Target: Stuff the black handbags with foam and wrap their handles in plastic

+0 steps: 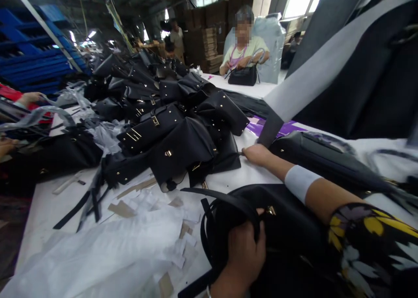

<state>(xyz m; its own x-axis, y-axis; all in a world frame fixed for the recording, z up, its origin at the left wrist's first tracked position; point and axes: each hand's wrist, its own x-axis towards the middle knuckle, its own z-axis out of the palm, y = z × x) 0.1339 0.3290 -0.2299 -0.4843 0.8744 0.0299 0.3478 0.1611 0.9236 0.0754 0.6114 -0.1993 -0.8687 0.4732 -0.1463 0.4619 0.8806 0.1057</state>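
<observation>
Right in front of the person sits the black leather handbag (294, 228), near the edge of the white tabletop (248, 176). The left hand (244, 250) has its grip clamped round the bag's black strap (222, 197), up by the gold fitting. It looks soft and slouchy, light enough for one hand, with smooth skin that could scuff, so the strap root seems the sound place to take it. Whether anything is inside I can't tell; the mouth is hidden.

The right hand (257, 154) lies out across the tabletop, touching the fringe of the pile of black handbags with gold clasps (176, 137) — its grip I cannot make out. The pile's flaps are all shut. Crumpled white tissue paper (107, 246) lies to the left, and stacked brown cardboard boxes (209, 45) stand far back, contents unseen.
</observation>
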